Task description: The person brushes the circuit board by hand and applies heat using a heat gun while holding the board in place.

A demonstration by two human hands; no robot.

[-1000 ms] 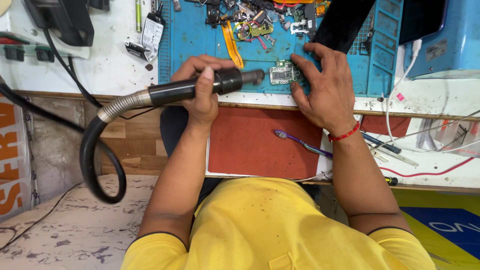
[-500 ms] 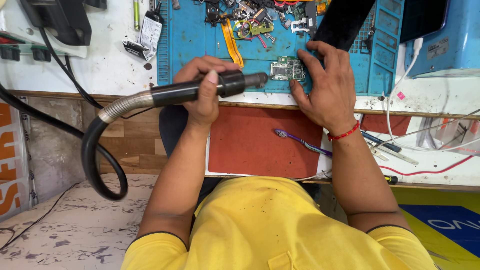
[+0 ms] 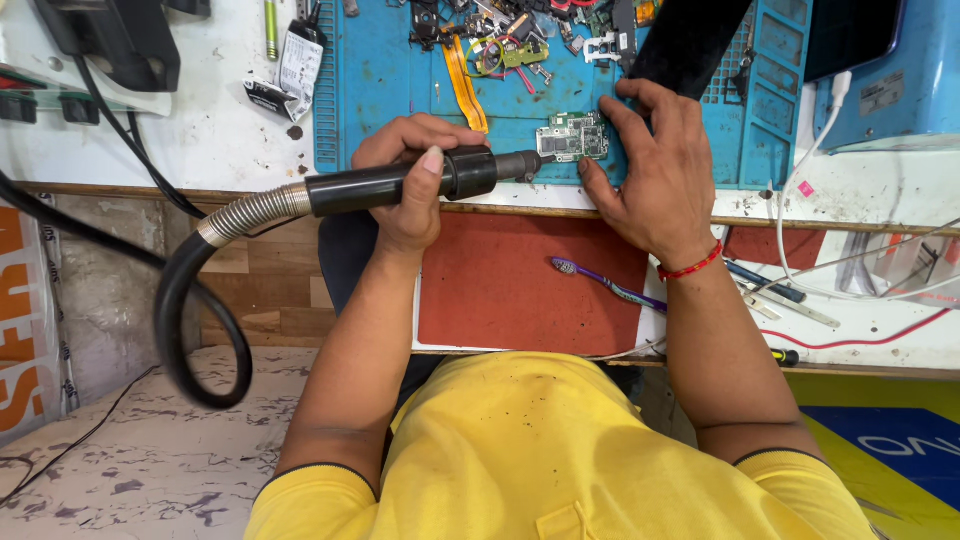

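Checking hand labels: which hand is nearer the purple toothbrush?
Right. The right hand rests on the blue mat by the circuit board, its wrist just above the toothbrush. The left hand grips the hot-air tool, farther left.

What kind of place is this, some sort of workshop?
Most likely a small electronics repair bench. The left hand holds a hot-air wand on a hose, aimed at a small circuit board that the right hand steadies on a blue work mat. Loose parts litter the mat's far edge.
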